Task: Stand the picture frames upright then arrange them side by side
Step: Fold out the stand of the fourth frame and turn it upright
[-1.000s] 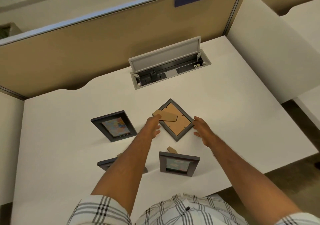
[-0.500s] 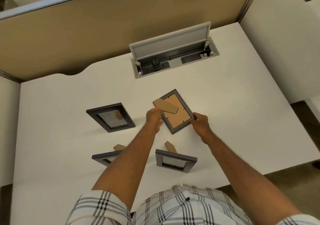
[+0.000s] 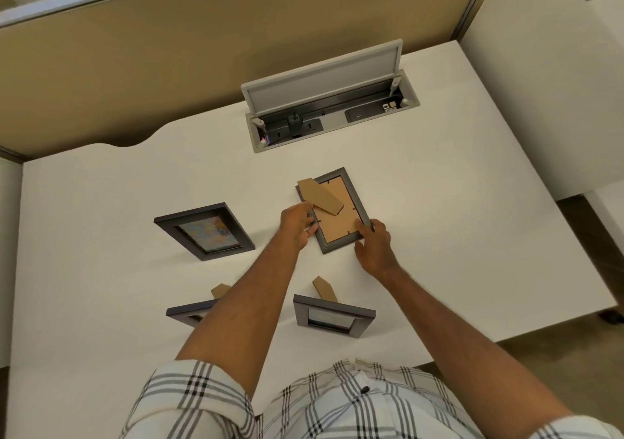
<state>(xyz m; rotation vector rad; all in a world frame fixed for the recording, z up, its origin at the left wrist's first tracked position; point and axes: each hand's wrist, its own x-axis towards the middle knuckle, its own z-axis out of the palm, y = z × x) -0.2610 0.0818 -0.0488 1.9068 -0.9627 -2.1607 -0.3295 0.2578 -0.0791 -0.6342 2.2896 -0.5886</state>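
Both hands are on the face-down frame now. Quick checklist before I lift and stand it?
1. Left hand on the face-down frame, left edge: ok.
2. Right hand on its near right corner: ok.
3. Easel stand folded out: cannot tell; it lies across the back.
4. Front standing frame apart from it: ok.
5. Left flat frame stood up: not ok.
6. Desk bare beside it: ok.

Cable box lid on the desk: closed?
No. The cable box lid is tilted up, exposing the sockets in the tray below.
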